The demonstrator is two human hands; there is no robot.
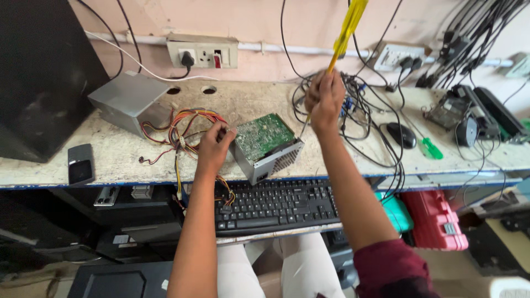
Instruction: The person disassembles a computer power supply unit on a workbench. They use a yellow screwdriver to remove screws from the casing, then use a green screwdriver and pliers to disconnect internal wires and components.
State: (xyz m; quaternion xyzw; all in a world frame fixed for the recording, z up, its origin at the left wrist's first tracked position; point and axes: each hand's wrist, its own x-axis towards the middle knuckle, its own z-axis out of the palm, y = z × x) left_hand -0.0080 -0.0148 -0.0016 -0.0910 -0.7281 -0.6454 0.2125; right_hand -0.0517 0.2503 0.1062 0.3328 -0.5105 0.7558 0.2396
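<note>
Gripping a screwdriver (pixel 346 34) by its yellow handle, the right hand (pixel 324 99) is closed in a fist, and the tool stands nearly upright with the handle reaching toward the top of the frame; its metal shaft shows only as a thin line below the fist, running down toward the right edge of the power supply box (pixel 267 146). The left hand (pixel 214 144) has its fingers curled against the left side of that box, touching it near the point where the bundle of coloured wires (pixel 185 129) comes out. The box lies open on the stone workbench (pixel 110 152), its green circuit board (pixel 263 136) facing up, just behind the black keyboard (pixel 276 206). A grey metal cover (pixel 130 101) sits farther left. To the right lie tangled black cables (pixel 364 118), a black mouse (pixel 401 135) and a green-handled screwdriver (pixel 428 147). A red toolbox (pixel 436 219) sits below the bench.
</note>
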